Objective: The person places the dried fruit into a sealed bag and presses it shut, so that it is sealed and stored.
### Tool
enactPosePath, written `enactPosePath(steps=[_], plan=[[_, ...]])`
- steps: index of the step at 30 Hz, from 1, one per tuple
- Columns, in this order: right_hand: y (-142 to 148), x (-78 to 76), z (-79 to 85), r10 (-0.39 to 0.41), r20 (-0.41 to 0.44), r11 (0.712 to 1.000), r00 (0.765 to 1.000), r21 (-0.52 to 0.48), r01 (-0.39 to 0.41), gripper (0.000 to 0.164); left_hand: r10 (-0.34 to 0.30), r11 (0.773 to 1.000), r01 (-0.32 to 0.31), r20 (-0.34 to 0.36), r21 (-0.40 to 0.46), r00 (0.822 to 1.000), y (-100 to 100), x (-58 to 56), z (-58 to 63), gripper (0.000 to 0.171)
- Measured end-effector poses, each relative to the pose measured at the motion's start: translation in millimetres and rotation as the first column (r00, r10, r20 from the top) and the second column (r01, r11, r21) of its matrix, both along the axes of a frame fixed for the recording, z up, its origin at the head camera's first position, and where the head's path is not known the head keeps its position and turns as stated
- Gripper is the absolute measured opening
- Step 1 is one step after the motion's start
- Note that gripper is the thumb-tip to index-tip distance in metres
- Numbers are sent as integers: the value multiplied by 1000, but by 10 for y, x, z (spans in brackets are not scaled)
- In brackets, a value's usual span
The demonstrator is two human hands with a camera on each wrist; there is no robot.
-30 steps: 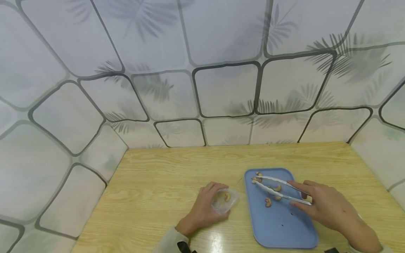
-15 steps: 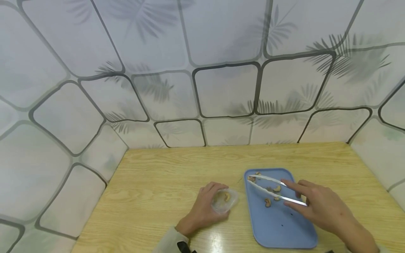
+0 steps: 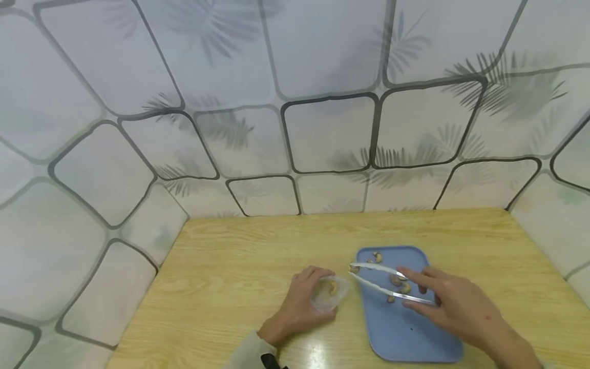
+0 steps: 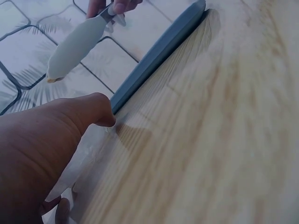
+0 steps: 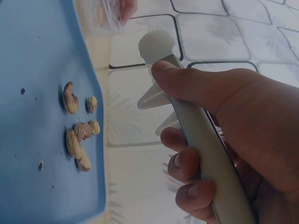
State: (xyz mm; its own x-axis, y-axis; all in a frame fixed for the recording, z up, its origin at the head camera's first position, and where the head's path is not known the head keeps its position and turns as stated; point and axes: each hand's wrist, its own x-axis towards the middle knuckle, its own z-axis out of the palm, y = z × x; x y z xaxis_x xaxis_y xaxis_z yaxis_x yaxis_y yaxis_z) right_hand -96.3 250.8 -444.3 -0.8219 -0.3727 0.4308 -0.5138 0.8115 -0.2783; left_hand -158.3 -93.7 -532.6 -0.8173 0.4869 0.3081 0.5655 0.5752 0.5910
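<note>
My left hand (image 3: 301, 302) grips a small clear plastic cup (image 3: 324, 304) with a cashew (image 3: 333, 288) inside. My right hand (image 3: 454, 305) holds metal tongs (image 3: 378, 267) with pale covered arms, thumb on one side and fingers curled on the other in the right wrist view. A cashew (image 3: 354, 269) sits between the tong tips, raised near the tray's left edge and a short way right of the cup. In the left wrist view, a bit of this nut (image 4: 55, 80) pokes from the tip. Several more cashews (image 5: 70, 99) lie on the blue tray (image 3: 415, 343).
Small dark crumbs (image 5: 40, 165) are scattered over the tray. The tray rests on a light wood-grain table (image 3: 230, 266), right of the cup. Patterned panels (image 3: 329, 133) close off the back and both sides.
My right hand has moved left, bringing the tongs and the cashew between their tips from over the tray to its left edge, nearer the cup. My left hand has stayed nearly still.
</note>
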Motion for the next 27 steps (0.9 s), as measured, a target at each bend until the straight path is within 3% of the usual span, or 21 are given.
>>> enactPosePath(steps=[14,18,23,27], plan=[[-128,5,-103,115,-47,991,992,-68,-118,70,11,1000,-11,15,-15,1000,99,16,1,75],[-175,10,-126,133,10,989,991,-57,-133,70,6,1000,-6,-1,0,1000,100,15,-12,74],[-225,20,-126,98,60,995,993,5,-98,72,-3,1000,3,-13,18,1000,101,13,-14,72],[-240,30,-129,97,91,995,991,-17,-96,74,-3,1000,3,-23,19,1000,104,6,-20,70]])
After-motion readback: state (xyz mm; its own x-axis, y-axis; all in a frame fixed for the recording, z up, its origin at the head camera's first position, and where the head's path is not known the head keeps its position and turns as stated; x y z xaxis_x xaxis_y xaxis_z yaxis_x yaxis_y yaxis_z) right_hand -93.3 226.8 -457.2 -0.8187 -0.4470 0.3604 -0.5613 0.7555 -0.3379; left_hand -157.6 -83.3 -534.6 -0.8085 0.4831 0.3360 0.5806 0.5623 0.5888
